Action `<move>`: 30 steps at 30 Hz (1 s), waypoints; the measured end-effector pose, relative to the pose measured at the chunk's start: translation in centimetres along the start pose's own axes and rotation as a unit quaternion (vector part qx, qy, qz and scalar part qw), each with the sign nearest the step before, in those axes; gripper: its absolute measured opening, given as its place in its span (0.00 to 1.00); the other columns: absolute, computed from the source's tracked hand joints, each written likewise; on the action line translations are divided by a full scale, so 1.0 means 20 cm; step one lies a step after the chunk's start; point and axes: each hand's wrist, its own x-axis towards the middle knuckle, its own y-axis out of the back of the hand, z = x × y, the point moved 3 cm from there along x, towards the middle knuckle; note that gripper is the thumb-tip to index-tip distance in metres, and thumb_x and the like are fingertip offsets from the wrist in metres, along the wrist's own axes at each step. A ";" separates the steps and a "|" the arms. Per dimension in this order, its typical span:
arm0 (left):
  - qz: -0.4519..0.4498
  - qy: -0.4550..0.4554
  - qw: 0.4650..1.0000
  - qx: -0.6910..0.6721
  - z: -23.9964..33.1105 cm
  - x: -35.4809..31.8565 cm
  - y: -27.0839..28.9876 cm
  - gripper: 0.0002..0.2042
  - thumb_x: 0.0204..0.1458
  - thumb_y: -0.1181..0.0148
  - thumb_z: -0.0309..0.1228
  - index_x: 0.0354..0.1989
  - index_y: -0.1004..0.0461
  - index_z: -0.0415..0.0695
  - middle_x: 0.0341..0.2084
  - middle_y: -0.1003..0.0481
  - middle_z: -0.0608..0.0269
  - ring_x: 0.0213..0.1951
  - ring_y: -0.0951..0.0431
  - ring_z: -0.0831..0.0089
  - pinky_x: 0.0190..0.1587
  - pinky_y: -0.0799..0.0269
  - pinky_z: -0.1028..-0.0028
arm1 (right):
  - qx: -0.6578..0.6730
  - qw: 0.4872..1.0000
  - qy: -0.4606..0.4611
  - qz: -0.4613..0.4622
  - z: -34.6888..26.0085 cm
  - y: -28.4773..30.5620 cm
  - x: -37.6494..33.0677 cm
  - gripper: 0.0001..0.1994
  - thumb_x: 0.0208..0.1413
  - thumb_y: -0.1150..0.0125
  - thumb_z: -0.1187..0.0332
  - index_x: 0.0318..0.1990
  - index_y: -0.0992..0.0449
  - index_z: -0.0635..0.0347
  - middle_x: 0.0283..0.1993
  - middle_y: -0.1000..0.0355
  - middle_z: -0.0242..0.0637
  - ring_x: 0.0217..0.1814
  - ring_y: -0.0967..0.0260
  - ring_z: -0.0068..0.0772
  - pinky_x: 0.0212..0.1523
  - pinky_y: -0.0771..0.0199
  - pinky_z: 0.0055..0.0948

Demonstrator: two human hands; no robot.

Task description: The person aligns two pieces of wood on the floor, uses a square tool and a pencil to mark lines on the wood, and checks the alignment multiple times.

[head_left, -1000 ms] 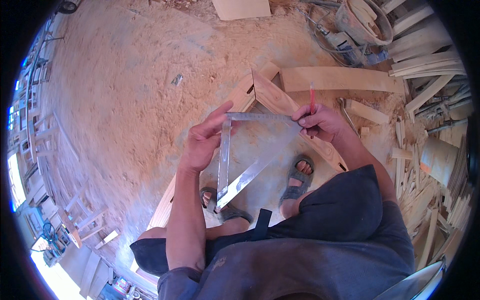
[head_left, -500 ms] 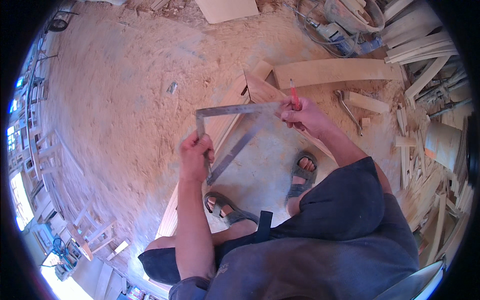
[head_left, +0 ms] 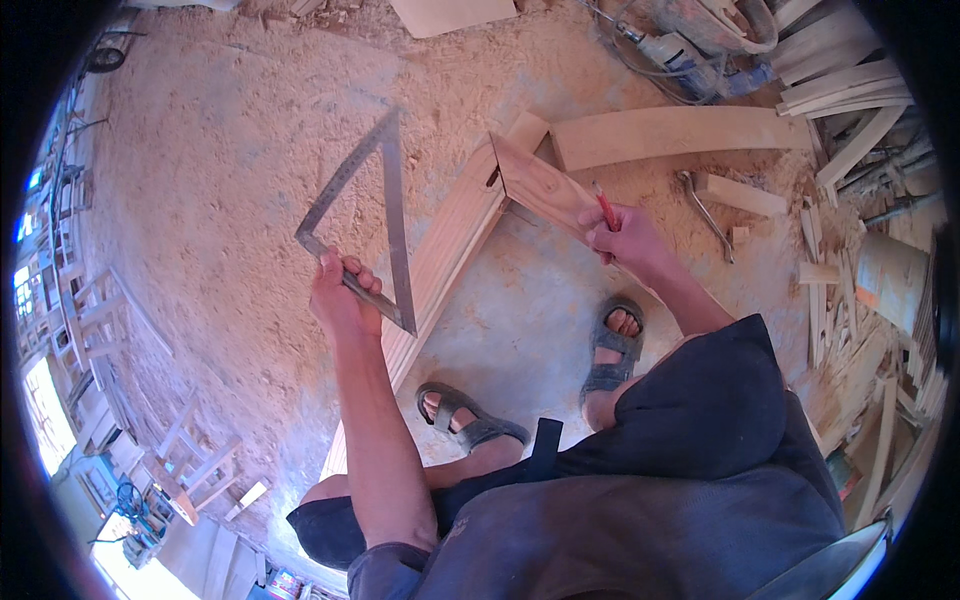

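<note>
My left hand (head_left: 345, 300) is closed round the short edge of a triangular metal square (head_left: 397, 215), held up left of the boards. A red pencil (head_left: 606, 211) stands up from the closed fingers of my right hand (head_left: 632, 240), tip pointing away from me. That hand is at the near part of a wooden board (head_left: 543, 187) with a slanted dark end; whether it also grips the board is hard to tell. This board meets a long pale plank (head_left: 440, 265) at an angle. A dark slot (head_left: 493, 177) shows in the plank near the joint.
A curved board (head_left: 680, 136) lies beyond the joint. To the right are a bent metal bar (head_left: 706, 215), a wood block (head_left: 741, 195) and stacked offcuts (head_left: 850, 90). A corded power tool (head_left: 680, 62) lies far right beside a basin (head_left: 735, 25). My sandaled feet (head_left: 470, 415) flank the boards' inner side.
The square has swung left and away from my right hand, now held only by my left. My right hand, still with the pencil, has moved slightly right and nearer, down to the slanted board.
</note>
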 end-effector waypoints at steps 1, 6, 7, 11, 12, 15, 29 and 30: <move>0.000 -0.005 1.000 -0.007 0.02 0.00 -0.02 0.08 0.72 0.51 0.35 0.51 0.31 0.46 0.27 0.30 0.64 0.24 0.30 0.70 0.27 0.33 0.67 | -0.017 1.000 0.005 0.007 0.00 -0.01 -0.01 0.12 0.56 0.36 0.74 0.48 0.22 0.66 0.27 0.28 0.29 0.23 0.31 0.20 0.24 0.33 0.22; 0.016 0.021 0.999 0.032 -0.07 -0.08 -0.14 0.09 0.72 0.53 0.36 0.52 0.32 0.46 0.26 0.31 0.64 0.23 0.32 0.70 0.26 0.34 0.67 | -0.078 0.996 0.032 0.009 0.01 0.00 0.02 0.09 0.56 0.36 0.74 0.44 0.23 0.66 0.27 0.29 0.29 0.22 0.31 0.19 0.23 0.30 0.23; 0.013 0.030 0.999 0.044 -0.10 -0.09 -0.13 0.09 0.72 0.53 0.36 0.52 0.32 0.45 0.26 0.31 0.64 0.23 0.32 0.70 0.26 0.34 0.67 | -0.079 0.996 0.033 0.010 0.01 0.00 0.02 0.09 0.56 0.36 0.74 0.43 0.23 0.66 0.27 0.29 0.29 0.22 0.31 0.19 0.23 0.30 0.23; 0.050 0.018 0.999 -0.006 -0.14 -0.09 -0.04 0.08 0.72 0.51 0.35 0.51 0.32 0.45 0.25 0.31 0.64 0.23 0.31 0.69 0.27 0.33 0.67 | -0.081 0.996 0.030 0.010 0.00 -0.03 0.04 0.07 0.55 0.37 0.77 0.42 0.23 0.65 0.28 0.29 0.29 0.22 0.31 0.19 0.22 0.30 0.23; 0.057 0.001 0.998 -0.024 -0.11 -0.08 -0.02 0.08 0.71 0.50 0.35 0.50 0.31 0.45 0.25 0.31 0.65 0.23 0.31 0.70 0.27 0.33 0.67 | -0.084 0.996 0.024 0.012 -0.01 -0.03 0.04 0.07 0.55 0.37 0.77 0.42 0.23 0.65 0.28 0.29 0.30 0.22 0.31 0.19 0.22 0.30 0.23; 0.070 -0.070 0.995 -0.015 0.01 -0.06 0.01 0.08 0.71 0.49 0.35 0.45 0.30 0.44 0.24 0.31 0.65 0.23 0.32 0.71 0.27 0.33 0.67 | -0.088 0.996 0.014 0.009 0.00 -0.04 0.04 0.07 0.55 0.37 0.78 0.42 0.23 0.65 0.28 0.29 0.30 0.21 0.31 0.20 0.21 0.30 0.23; -0.268 -0.336 0.691 0.581 0.25 -0.08 -0.39 0.13 0.55 0.32 0.26 0.49 0.19 0.40 0.29 0.27 0.55 0.33 0.25 0.59 0.38 0.29 0.66 | -0.032 0.998 0.035 -0.037 -0.01 0.02 0.04 0.10 0.54 0.38 0.75 0.44 0.24 0.66 0.28 0.27 0.34 0.21 0.29 0.23 0.19 0.29 0.24; -0.274 -0.348 0.685 0.578 0.24 -0.10 -0.39 0.13 0.54 0.32 0.25 0.49 0.19 0.40 0.29 0.27 0.55 0.33 0.25 0.59 0.38 0.29 0.66 | -0.039 0.998 0.034 -0.037 0.00 0.04 0.05 0.10 0.55 0.38 0.75 0.44 0.24 0.65 0.29 0.27 0.33 0.23 0.29 0.23 0.20 0.29 0.24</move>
